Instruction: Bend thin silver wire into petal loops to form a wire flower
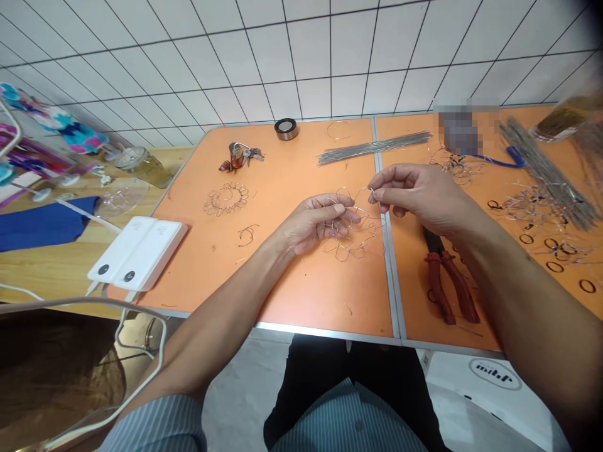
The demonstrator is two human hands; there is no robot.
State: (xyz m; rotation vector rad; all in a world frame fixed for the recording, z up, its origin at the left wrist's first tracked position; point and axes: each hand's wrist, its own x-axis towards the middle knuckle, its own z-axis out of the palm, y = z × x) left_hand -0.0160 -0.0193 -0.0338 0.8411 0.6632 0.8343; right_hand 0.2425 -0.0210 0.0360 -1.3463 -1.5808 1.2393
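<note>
A flower-shaped loop of thin wire point(354, 237) hangs just above the orange table point(301, 282) near its middle seam. My left hand point(316, 221) is closed around the wire flower's left side, fingers curled over several petals. My right hand point(414, 196) pinches the end of a wire loop at the flower's top between thumb and fingertips. A finished wire flower point(226, 199) lies flat on the table to the left.
Red-handled pliers point(445, 276) lie under my right forearm. A bundle of straight wires point(374, 147), a tape roll point(286, 128) and keys point(239, 156) sit at the back. Wire scraps and small black rings point(556, 245) cover the right side. White power banks point(137, 252) rest at the left edge.
</note>
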